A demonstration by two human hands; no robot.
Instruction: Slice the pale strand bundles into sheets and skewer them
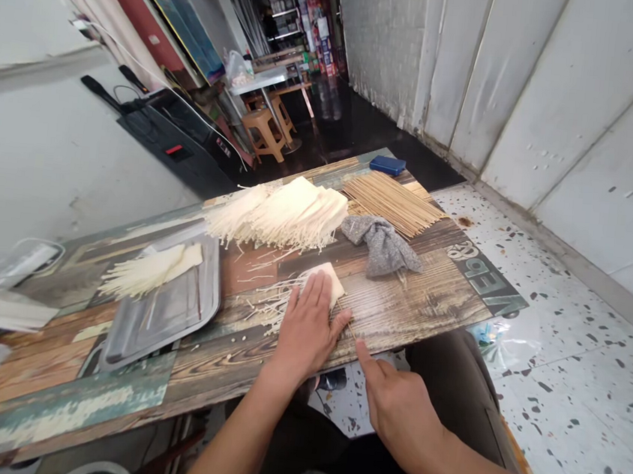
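My left hand (pixel 308 315) lies flat over a small bunch of enoki mushrooms (pixel 335 278), pressing it against the table with the fingers stretched out. The bunch's cut base shows past my fingertips, and its thin stems fan out to the left. My right hand (pixel 403 412) is closed at the table's front edge, gripping a thin bamboo skewer (pixel 351 330) that points toward the base of the bunch. Whether the tip is inside the mushrooms I cannot tell. Beyond my hands lies a large pile of enoki (pixel 296 212).
A metal tray (pixel 212 286) on the left carries flattened enoki (pixel 155 269) and skewers. Loose bamboo skewers (pixel 393 200) lie at the far right, beside a grey cloth (pixel 380 245) and a blue box (pixel 387 165). Stray stems are scattered on the wooden-patterned table (pixel 434 302).
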